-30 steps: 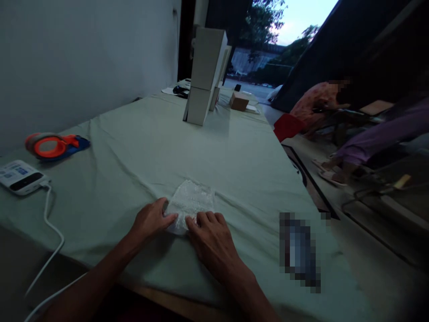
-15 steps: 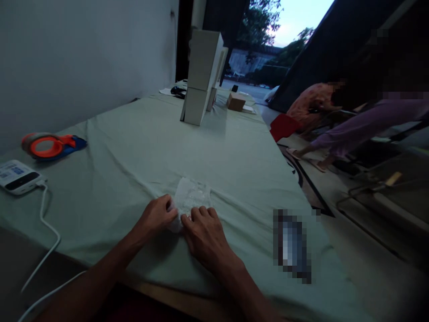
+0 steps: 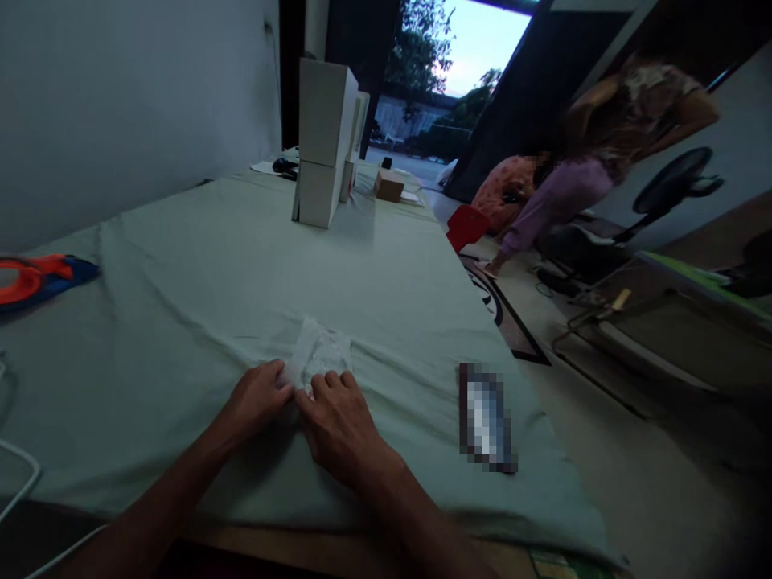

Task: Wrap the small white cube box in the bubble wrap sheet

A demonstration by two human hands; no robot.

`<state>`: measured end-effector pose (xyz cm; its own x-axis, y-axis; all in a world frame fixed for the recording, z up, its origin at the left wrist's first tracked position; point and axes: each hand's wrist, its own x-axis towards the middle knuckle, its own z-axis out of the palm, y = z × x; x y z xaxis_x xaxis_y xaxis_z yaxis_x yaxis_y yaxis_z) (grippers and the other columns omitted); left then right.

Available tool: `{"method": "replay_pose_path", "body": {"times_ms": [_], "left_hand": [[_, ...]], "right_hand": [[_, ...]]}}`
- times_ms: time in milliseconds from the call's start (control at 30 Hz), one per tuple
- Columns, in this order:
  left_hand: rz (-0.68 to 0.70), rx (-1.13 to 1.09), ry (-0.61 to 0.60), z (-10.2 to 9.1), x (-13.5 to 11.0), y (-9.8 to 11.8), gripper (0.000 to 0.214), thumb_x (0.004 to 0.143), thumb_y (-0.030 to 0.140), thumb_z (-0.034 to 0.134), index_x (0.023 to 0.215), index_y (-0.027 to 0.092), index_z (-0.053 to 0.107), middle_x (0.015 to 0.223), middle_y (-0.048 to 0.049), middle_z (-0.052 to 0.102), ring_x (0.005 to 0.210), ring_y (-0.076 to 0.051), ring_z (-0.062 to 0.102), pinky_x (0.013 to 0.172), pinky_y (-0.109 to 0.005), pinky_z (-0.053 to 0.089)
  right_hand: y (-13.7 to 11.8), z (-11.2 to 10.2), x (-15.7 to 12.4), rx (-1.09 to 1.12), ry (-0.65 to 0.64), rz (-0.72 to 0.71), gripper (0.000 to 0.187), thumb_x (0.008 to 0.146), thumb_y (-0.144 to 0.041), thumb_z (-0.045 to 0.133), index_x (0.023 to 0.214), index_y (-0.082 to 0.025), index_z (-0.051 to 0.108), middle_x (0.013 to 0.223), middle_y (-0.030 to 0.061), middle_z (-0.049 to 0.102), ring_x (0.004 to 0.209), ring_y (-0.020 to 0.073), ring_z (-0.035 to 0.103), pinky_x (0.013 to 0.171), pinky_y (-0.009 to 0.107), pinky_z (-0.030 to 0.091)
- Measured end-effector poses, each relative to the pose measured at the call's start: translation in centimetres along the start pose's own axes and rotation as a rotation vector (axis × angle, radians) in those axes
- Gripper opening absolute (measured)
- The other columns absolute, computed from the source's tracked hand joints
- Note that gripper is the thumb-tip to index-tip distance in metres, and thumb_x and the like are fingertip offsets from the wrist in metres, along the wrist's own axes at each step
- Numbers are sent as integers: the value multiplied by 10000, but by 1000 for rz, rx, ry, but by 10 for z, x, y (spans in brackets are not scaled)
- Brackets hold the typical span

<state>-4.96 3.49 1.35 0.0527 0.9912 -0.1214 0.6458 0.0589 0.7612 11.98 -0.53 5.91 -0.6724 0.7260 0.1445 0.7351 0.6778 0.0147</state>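
Note:
A small white lacy cloth [image 3: 318, 351] lies on the pale green sheet that covers the table [image 3: 374, 273]. Both my hands rest at its near edge. My left hand [image 3: 256, 396] pinches the cloth's left near corner with curled fingers. Pressed beside it, my right hand [image 3: 338, 414] has bent fingers on the cloth's near edge, covering part of it. The far half of the cloth is bunched and lifted a little.
White boxes [image 3: 322, 141] are stacked at the table's far end with a small brown box [image 3: 388, 185] behind. An orange and blue tool [image 3: 33, 277] lies at the left edge. A blurred flat object [image 3: 486, 416] lies right of my hands. Two people [image 3: 560, 189] and a chair [image 3: 669, 189] are on the right.
The cloth has been gathered and folded smaller under my fingers. My view has turned right, so the white device and its cable have slid out at the left. A person on the right stood up.

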Motion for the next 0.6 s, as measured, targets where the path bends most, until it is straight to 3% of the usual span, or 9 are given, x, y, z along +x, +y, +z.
{"method": "replay_pose_path", "body": {"times_ms": [100,333,500,600], "left_hand": [[-30,-172,-45,0,-1,5,89,652,274,511,650,194,474,624,45,468,605,-132,424,557,-238,334],[-121,-532,-162,-4,-8,19,233,640,380,526,736,168,526,605,52,485,528,-103,465,503,-219,397],[-179,-667,-278,-11,-14,29,303,634,351,522,831,134,600,664,2,580,515,-120,517,509,-260,450],[-50,-551,-259,-8,-20,32,301,646,270,505,881,140,641,761,-25,631,600,-131,553,586,-265,461]], "right_hand": [[1,1,0,3,-5,8,147,844,-146,564,987,-178,581,931,74,583,847,231,464,719,368,303],[4,-6,-8,88,-8,24,219,822,-217,599,1032,-177,553,947,72,598,849,234,469,749,369,310],[4,-6,-16,139,0,23,122,805,-145,572,920,-183,573,940,69,619,851,224,491,764,366,320],[6,-1,-21,205,42,42,177,790,-91,554,939,-179,588,967,74,643,877,226,519,789,373,338]]}}
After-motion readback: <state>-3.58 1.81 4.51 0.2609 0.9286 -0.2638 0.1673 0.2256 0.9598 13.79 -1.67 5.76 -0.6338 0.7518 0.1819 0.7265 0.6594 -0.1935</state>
